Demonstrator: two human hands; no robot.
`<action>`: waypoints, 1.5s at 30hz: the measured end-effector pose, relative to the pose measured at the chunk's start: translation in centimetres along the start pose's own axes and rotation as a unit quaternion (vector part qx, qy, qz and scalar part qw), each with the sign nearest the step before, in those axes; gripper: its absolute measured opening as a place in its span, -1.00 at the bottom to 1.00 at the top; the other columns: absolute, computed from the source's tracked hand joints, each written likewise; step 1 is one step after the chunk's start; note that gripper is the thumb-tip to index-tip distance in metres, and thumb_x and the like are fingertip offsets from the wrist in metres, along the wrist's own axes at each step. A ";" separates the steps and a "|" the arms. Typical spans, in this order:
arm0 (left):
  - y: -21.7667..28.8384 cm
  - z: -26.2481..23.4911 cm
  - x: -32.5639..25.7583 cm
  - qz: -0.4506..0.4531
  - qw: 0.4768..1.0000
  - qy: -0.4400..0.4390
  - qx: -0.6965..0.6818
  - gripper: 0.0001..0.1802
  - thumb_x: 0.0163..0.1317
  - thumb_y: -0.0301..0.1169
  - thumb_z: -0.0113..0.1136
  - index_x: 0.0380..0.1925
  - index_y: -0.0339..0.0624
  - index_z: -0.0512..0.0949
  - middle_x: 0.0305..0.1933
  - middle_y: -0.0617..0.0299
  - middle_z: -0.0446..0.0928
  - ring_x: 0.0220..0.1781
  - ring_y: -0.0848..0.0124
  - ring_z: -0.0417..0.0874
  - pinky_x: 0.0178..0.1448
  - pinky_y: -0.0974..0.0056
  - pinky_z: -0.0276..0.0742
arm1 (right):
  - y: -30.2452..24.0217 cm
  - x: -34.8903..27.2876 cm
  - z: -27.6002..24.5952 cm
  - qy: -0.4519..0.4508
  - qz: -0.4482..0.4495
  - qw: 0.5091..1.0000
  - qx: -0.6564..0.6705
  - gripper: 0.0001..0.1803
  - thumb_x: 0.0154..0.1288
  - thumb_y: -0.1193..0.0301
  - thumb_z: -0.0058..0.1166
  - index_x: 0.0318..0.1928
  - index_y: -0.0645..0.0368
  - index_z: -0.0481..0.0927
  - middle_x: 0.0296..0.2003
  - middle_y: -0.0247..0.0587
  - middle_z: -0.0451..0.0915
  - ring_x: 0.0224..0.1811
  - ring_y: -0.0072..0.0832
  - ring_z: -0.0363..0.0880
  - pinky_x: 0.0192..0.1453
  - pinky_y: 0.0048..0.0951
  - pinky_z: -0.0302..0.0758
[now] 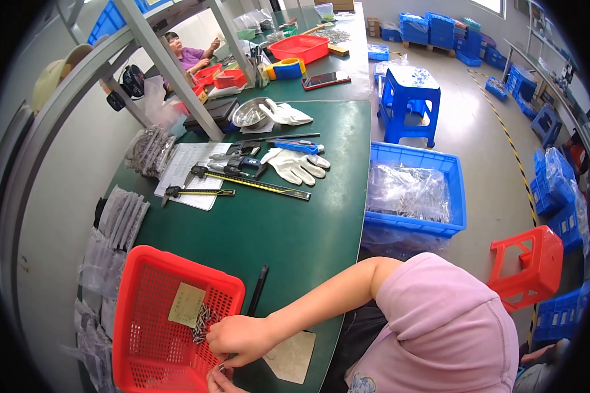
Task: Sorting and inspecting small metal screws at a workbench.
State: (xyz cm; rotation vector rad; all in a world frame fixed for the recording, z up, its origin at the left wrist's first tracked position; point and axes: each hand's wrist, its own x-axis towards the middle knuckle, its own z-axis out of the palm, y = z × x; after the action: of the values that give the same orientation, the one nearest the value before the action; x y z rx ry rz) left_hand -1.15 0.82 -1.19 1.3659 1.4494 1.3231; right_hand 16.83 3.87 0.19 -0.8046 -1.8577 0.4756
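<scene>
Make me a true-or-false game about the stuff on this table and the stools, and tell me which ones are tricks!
1. The basket beside the hands is red. True.
2. The pile of small metal parts lies outside the basket. False: it lies inside, next to a piece of paper.
3. One bare hand is close to another bare hand. True.
4. The black stick is in the basket. False: it lies on the green table, beside the basket.
5. A white glove lies on the green table. True.
6. The stool nearest the pink sleeve is blue. False: that stool is red.
</scene>
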 end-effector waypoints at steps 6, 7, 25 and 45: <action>-0.7 0.2 -0.2 0.001 0.999 -0.029 -0.029 -0.65 0.33 -0.35 0.08 -0.18 -0.55 0.49 -0.24 -0.04 0.55 -0.24 0.26 0.58 -0.07 0.27 0.55 | 0.3 -0.5 0.2 0.000 -0.111 0.991 -0.075 -0.71 -0.15 0.22 0.27 -0.61 0.12 0.49 -0.50 -0.28 0.44 -0.30 -0.30 0.45 -0.25 -0.27 0.34; -0.8 0.1 -0.1 0.001 0.999 -0.029 -0.029 -0.65 0.33 -0.35 0.08 -0.18 -0.55 0.49 -0.24 -0.04 0.55 -0.24 0.26 0.58 -0.07 0.27 0.55 | 0.3 -0.4 0.2 0.001 -0.111 0.991 -0.075 -0.71 -0.15 0.22 0.27 -0.61 0.12 0.49 -0.50 -0.28 0.44 -0.30 -0.30 0.45 -0.25 -0.27 0.34; -0.8 -1.3 -0.4 -0.176 0.960 -0.140 -0.166 -0.62 0.31 -0.34 0.10 -0.05 -0.48 0.42 -0.12 0.04 0.51 -0.19 0.32 0.52 -0.10 0.33 0.47 | -0.3 -0.8 -0.4 -0.025 -0.122 0.992 0.030 -0.60 -0.23 0.15 0.35 -0.37 0.12 0.64 -0.39 -0.36 0.48 -0.22 -0.32 0.43 -0.08 -0.25 0.30; 1.8 0.7 -1.2 -0.213 0.906 -0.164 -0.326 -0.76 0.31 -0.37 0.08 -0.17 -0.32 0.58 -0.13 0.14 0.59 -0.08 0.39 0.60 -0.08 0.34 0.57 | 1.0 2.0 -4.1 -0.104 0.004 0.986 -0.127 -0.64 -0.15 0.49 0.21 -0.20 0.17 0.63 -0.29 -0.14 0.58 -0.22 -0.17 0.52 -0.15 -0.24 0.41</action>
State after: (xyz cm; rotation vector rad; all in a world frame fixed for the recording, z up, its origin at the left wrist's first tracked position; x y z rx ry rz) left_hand 0.11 -0.36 0.30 0.7259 0.8801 1.0779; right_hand 20.31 5.89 2.49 -0.9608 -2.1395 0.3423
